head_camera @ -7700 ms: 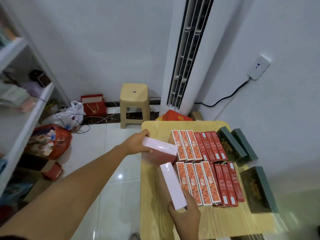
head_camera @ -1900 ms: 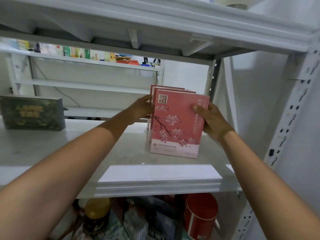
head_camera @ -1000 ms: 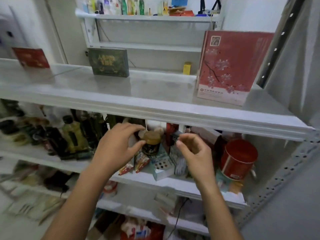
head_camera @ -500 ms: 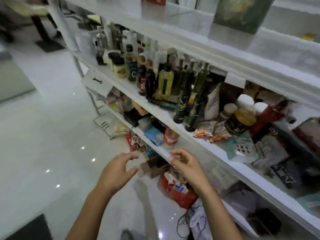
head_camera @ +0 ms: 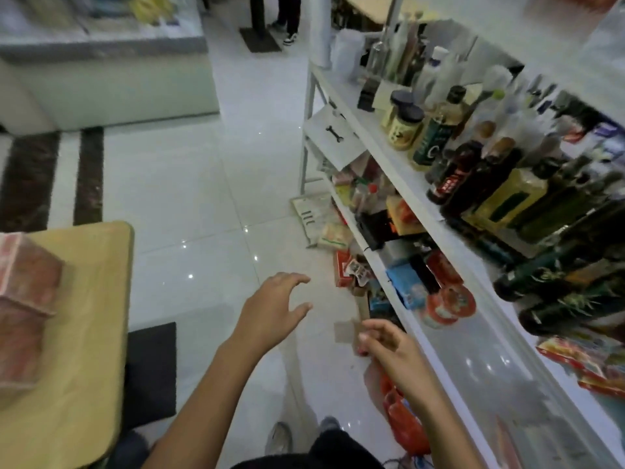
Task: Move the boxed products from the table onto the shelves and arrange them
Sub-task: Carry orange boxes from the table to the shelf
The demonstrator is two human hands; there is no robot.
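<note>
Red boxed products stand in a blurred stack on the yellow wooden table at the lower left. My left hand hangs over the white floor with fingers spread and loosely bent, holding nothing. My right hand is lower and to the right, close to the front edge of the white shelf unit, fingers loosely curled and empty. Both hands are between the table and the shelves, touching neither.
The shelf unit on the right carries several dark bottles, jars and packets. Bags and boxes lie on the floor under it. A dark mat lies beside the table. A white counter stands at the far left, and a person's legs at the back.
The pink boxes were set upright on the upper shelf and let go. My view has since swung down and left, away from the shelves toward the table; both hands dropped, empty.
</note>
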